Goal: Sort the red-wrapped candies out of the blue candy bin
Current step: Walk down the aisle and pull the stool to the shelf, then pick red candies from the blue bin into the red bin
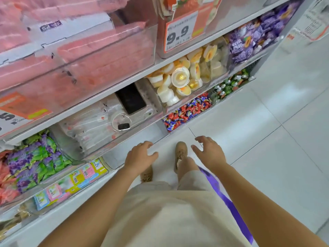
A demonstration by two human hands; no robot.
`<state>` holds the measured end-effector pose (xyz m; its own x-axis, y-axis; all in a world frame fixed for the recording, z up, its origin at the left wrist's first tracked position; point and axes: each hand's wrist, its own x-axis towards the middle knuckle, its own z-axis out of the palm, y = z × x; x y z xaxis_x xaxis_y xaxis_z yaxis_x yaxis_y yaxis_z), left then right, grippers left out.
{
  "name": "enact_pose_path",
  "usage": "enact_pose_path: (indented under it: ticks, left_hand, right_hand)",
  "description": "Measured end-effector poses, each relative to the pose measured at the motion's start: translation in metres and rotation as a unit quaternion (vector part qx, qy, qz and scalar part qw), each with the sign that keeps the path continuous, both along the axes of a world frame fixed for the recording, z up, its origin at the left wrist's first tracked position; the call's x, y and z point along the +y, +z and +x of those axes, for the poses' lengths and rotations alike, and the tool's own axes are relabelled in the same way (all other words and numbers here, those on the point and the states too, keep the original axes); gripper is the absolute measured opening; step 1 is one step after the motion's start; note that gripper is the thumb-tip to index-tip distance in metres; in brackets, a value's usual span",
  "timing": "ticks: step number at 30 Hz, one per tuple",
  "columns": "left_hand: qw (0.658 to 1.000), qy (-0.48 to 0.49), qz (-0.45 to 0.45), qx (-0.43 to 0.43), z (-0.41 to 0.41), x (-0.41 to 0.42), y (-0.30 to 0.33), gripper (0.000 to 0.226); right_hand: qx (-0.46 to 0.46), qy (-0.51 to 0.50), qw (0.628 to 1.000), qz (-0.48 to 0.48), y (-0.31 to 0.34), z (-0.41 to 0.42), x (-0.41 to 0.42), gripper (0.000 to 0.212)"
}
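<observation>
A shopper's left hand (140,156) and right hand (210,152) hover with fingers loosely spread and holding nothing, above a tan shoe (180,154) on the white tiled floor (267,131). Beyond them, on a low shelf, a clear bin (185,124) holds a jumbled heap of small twist-wrapped candies (188,109), glossy red ones mixed among blue. Farther up the shelves sit pale jelly cups (179,79) and purple packets (249,41).
</observation>
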<state>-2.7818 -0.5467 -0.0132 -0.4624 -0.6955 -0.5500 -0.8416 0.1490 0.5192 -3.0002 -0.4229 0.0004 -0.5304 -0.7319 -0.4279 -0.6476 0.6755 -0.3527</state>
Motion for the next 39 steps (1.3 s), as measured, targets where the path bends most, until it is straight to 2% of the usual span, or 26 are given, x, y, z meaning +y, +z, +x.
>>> enact_pose_path:
  ticks: [7,12,15,17,20,23,26,29,31,34,36,39]
  left_hand:
    - [0.987,0.157,0.023,0.011,-0.068,0.003,-0.040,0.050]
    - [0.992,0.125,-0.030,0.013,-0.108,0.001,-0.088,0.047]
    - [0.986,0.123,-0.098,0.047,-0.120,-0.003,-0.128,0.039]
    - [0.976,0.119,-0.152,0.104,-0.128,-0.009,-0.156,0.036]
    - [0.937,0.082,-0.280,0.190,-0.138,-0.016,-0.202,0.034]
    - [0.897,0.044,-0.387,0.209,-0.137,-0.017,-0.238,0.029]
    - [0.857,0.055,-0.462,0.220,-0.138,-0.016,-0.267,0.024]
    - [0.836,0.060,-0.498,0.222,-0.146,-0.003,-0.291,0.023]
    - [0.840,0.049,-0.505,0.190,-0.156,0.006,-0.297,0.023]
    - [0.857,0.033,-0.487,0.162,-0.174,0.020,-0.297,0.024]
    - [0.875,0.029,-0.465,0.134,-0.185,0.031,-0.298,0.027]
    - [0.876,0.056,-0.466,0.110,-0.197,0.036,-0.295,0.026]
  right_hand:
    - [-0.007,0.132,0.991,0.010,-0.046,-0.098,-0.042,0.040]
    - [0.019,0.192,0.981,0.003,-0.094,-0.143,-0.066,0.037]
    - [0.003,0.186,0.981,-0.049,-0.138,-0.154,-0.077,0.033]
    - [0.002,0.197,0.974,-0.108,-0.171,-0.152,-0.088,0.031]
    - [-0.001,0.229,0.943,-0.240,-0.218,-0.146,-0.105,0.031]
    - [0.040,0.281,0.891,-0.354,-0.262,-0.142,-0.109,0.033]
    - [0.091,0.335,0.843,-0.410,-0.297,-0.146,-0.114,0.032]
    - [0.118,0.349,0.816,-0.445,-0.315,-0.156,-0.112,0.035]
    - [0.120,0.320,0.817,-0.463,-0.317,-0.166,-0.104,0.036]
    - [0.145,0.267,0.840,-0.450,-0.320,-0.186,-0.086,0.035]
    - [0.174,0.265,0.855,-0.410,-0.325,-0.202,-0.075,0.033]
    - [0.215,0.295,0.851,-0.377,-0.324,-0.223,-0.069,0.034]
